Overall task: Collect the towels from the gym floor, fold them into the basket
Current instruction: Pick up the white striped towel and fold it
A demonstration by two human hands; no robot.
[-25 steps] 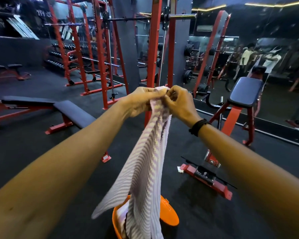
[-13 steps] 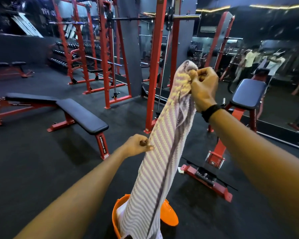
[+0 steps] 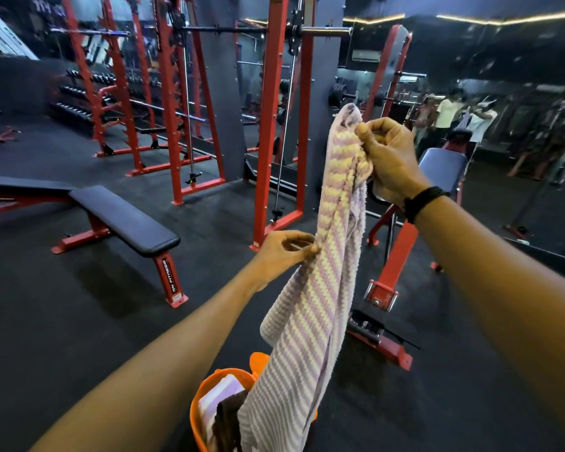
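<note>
The right hand (image 3: pixel 390 158) grips the striped towel (image 3: pixel 310 305) high; the left hand (image 3: pixel 282 252) pinches its edge above the orange basket (image 3: pixel 198 415); the bench (image 3: pixel 124 220) leg reads "RV FITNESS".

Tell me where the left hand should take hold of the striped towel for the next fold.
Probably the loose corner of the striped towel, hanging free on its left edge above the orange basket. The right hand holds the top high, and the left hand pinches the same edge further up, so sliding down from the left reaches it.

Left hand (image 3: pixel 282 256) lower along towel (image 3: pixel 310 308)
</note>
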